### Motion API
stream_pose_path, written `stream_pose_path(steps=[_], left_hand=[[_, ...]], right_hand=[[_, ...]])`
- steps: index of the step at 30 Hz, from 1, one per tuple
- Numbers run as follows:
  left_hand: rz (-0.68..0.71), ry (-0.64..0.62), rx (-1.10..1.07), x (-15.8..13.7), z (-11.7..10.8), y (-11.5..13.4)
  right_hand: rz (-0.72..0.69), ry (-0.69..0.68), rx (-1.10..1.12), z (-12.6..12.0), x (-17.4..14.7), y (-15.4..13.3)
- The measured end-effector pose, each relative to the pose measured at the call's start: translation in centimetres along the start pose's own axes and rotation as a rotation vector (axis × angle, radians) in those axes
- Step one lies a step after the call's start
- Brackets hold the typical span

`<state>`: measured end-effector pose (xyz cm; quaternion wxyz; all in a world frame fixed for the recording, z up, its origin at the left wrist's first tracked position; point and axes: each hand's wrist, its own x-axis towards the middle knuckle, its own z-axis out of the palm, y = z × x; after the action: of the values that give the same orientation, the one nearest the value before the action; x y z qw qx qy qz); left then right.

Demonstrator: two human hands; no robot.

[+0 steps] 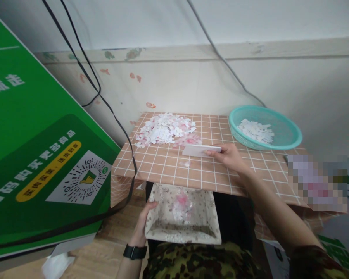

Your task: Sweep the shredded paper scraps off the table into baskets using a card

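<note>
My left hand [146, 217] grips the left wall of a speckled cream tray [211, 219], thumb over the rim, just below the table's front edge. White and pink paper scraps [182, 207] lie inside that tray. Over the table, my right hand [227, 155] pinches the right end of a flat white rectangular board [196, 150], which I cannot identify further. Pink-tinted scraps [189, 139] lie right behind the board, and a small pale bit [185, 164] is in front of it. A large heap of white and pink paper scraps [164, 130] is at the back left.
A turquoise basket [292, 135] with white paper pieces stands at the back right of the checked tablecloth [221, 182]. A green sign [26, 128] with a dark strap blocks the left side. Cables run along the wall. A blurred-out item [314, 182] is at the right.
</note>
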<state>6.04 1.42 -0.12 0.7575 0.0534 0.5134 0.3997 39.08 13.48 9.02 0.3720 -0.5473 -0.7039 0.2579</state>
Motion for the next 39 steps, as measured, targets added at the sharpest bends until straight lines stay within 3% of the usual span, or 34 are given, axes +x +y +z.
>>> stream_pose_path(steps=[3, 11, 18, 25, 28, 32, 34, 39], left_hand=[[0.024, 0.031, 0.035, -0.3, 0.2, 0.2], [0.099, 0.004, 0.079, -0.7, 0.2, 0.7], [0.134, -0.081, 0.066, -0.4, -0.1, 0.7], [0.171, -0.108, 0.070, 0.0, -0.3, 0.9], [0.148, -0.111, 0.059, 0.0, -0.5, 1.0], [0.137, -0.104, 0.054, 0.0, -0.5, 1.2], [0.135, -0.106, 0.054, -0.2, -0.4, 1.3], [0.126, -0.041, 0.058, -0.9, -0.1, 1.5]], right_hand=[[0.007, 0.074, -0.076, -0.4, -2.0, -0.1], [-0.027, -0.037, -0.030, 0.8, -7.0, -2.2], [-0.073, 0.145, -0.062, 2.1, -9.1, -2.0], [-0.236, -0.011, -0.052, 3.5, -10.9, -4.1], [-0.185, -0.045, 0.002, 3.3, -10.6, -4.4], [-0.080, 0.135, -0.020, 3.1, -8.0, -3.1], [-0.100, 0.196, -0.061, 3.3, -6.3, -2.4], [-0.196, 0.077, -0.071, 4.4, -4.8, -2.0]])
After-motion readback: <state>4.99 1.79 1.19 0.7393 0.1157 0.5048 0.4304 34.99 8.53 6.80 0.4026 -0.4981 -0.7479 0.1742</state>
